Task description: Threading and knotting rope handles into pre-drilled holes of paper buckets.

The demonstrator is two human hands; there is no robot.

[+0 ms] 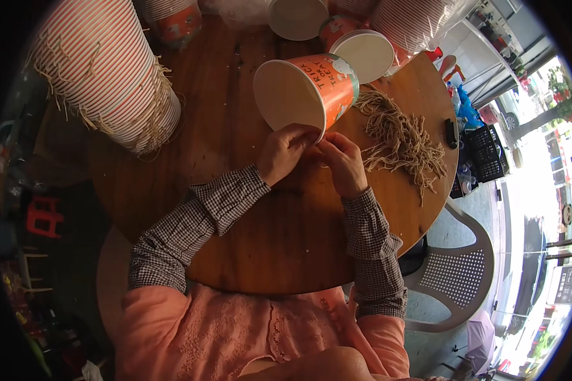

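Observation:
An orange paper bucket (338, 86) with a white inside and a printed cartoon pattern lies tilted on its side, its mouth facing left and toward me. My left hand (287, 153) is closed on the near edge of its rim, thumb and fingers pinched together. Against the same spot on the rim, my right hand (342, 164) is closed in a pinch, fingertips nearly touching the left ones. Whatever lies between the right fingertips is too small to make out. Beside the bucket, to the right, is a loose heap of tan twine pieces (400, 136).
A tall leaning stack of nested buckets (108, 76) with twine ends hanging out stands at left. More buckets (363, 56) and plastic-wrapped stacks (413, 22) fill the far side of the round wooden table (267, 247). A small black object (451, 133) lies near the right edge, beyond a grey chair (454, 273).

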